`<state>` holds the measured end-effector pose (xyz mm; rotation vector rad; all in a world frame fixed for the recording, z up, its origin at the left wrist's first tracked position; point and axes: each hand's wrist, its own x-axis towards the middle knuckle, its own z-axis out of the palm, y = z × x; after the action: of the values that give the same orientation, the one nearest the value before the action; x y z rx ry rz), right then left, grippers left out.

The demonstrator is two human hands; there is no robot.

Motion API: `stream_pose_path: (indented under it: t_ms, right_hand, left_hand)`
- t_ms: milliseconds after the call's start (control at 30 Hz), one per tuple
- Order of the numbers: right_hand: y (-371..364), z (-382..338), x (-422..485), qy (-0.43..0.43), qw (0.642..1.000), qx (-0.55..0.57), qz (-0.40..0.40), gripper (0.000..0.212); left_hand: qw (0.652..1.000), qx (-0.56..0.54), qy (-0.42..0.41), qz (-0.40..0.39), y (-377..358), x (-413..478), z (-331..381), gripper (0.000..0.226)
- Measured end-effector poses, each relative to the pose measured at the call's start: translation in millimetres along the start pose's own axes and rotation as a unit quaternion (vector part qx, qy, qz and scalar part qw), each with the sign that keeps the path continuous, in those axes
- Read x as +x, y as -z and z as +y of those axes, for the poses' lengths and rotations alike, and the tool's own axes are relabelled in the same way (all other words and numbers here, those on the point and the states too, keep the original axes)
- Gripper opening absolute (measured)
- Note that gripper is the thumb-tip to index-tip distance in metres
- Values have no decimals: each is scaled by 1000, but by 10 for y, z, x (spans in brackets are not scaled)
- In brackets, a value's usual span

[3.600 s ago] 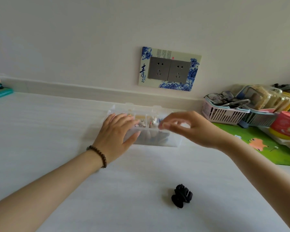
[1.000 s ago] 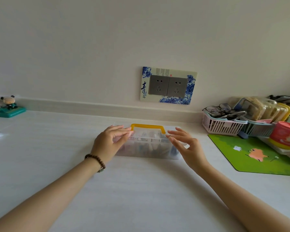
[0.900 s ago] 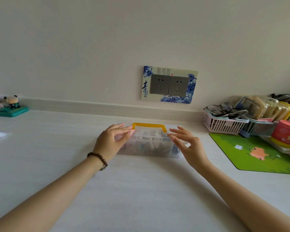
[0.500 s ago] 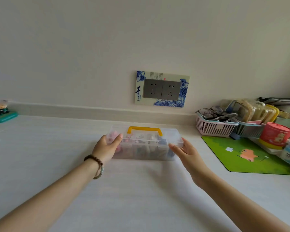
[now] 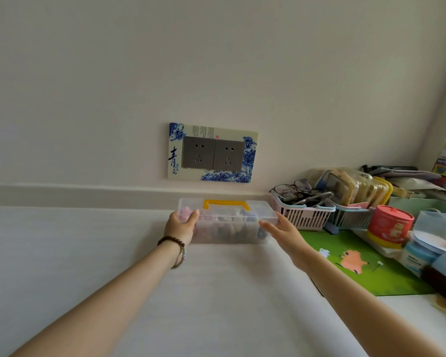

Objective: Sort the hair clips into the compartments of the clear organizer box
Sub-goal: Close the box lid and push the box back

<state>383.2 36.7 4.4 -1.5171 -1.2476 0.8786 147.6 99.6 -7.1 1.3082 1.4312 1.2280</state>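
Observation:
The clear organizer box (image 5: 259,211) with a yellow handle on its closed lid sits near the wall, in the middle of the white table (image 5: 88,253). Hair clips of mixed colours show dimly through its front wall. My left hand (image 5: 180,226) grips the box's left end, thumb over the lid. My right hand (image 5: 283,234) is flat against the box's right end, fingers stretched out.
A pink basket (image 5: 303,215) with glasses stands just right of the box. Behind it is a second basket with packets. A red tin (image 5: 388,228), jars and a green mat (image 5: 358,261) fill the right side. A wall socket plate (image 5: 213,152) is above the box.
The black clip that lay on the table is out of view and the box lid is shut. Both hands moved from the lid to the box's ends, and the box slid toward the wall.

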Motion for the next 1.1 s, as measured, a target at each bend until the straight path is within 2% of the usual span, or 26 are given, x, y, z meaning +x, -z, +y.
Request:
stream_pose_path:
  t_ms: [67,133,167,233,300,400,533,900,1100]
  right_hand:
    - [18,21,35,26,998,-53,16,77]
    - [53,56,12,120,981,-144,59,71]
    - [89,90,-6,181,957,-216,65,68]
    - [167,154,-59,275,882,-383,33,63]
    - [251,201,-61,293,814,-502,1,62]
    - [341,208,59,310,764,-565,19,63]
    - [419,230,291,300,744,-596,28,66]
    - [461,331,619,303,756,-578,48,69]
    - [461,424,696,315,741,-590,70,69]
  left_hand:
    - [1000,6,-6,11,-49,4,5,60]
    - [998,14,-68,14,-59,-63,38,69]
    - [993,28,-118,12,-67,-88,41,72]
    - [979,98,-180,8,-93,-115,25,71]
    - [971,151,-185,20,-130,-95,3,71]
    - [973,150,-173,32,-223,-19,27,72]
    - [975,151,-159,24,-384,134,114,71]
    - [969,165,-174,56,-624,427,108,70]
    - [968,168,-176,57,-654,491,86,70]
